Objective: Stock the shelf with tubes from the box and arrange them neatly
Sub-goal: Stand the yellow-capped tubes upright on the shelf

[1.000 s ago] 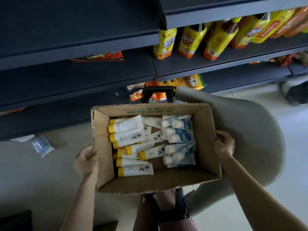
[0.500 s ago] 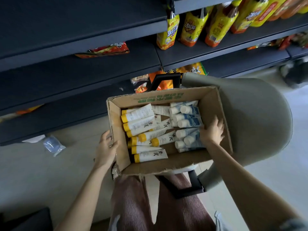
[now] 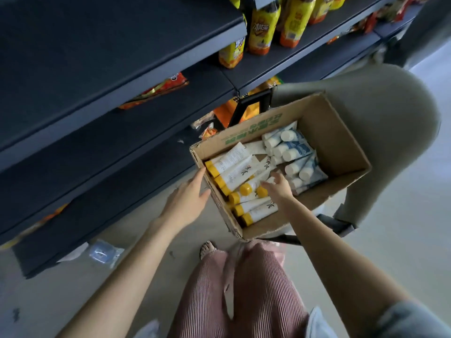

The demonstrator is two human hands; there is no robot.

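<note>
An open cardboard box rests on a grey chair. Its left half holds several white tubes with yellow caps; its right half holds several white and blue tubes with white caps. My right hand reaches into the box, its fingers spread over the yellow-capped tubes and touching them. My left hand is open, its fingers straight against the outside of the box's left wall. The dark shelves stand to the left of the box.
A grey chair carries the box. Yellow bottles stand on an upper shelf at the right. A red snack bag lies on a middle shelf. A small plastic packet lies on the floor below the lowest shelf.
The box went from being carried in both hands to resting on the chair. My right hand moved from the box's right wall across the inside to the yellow-capped tubes. My left hand stayed at the left wall.
</note>
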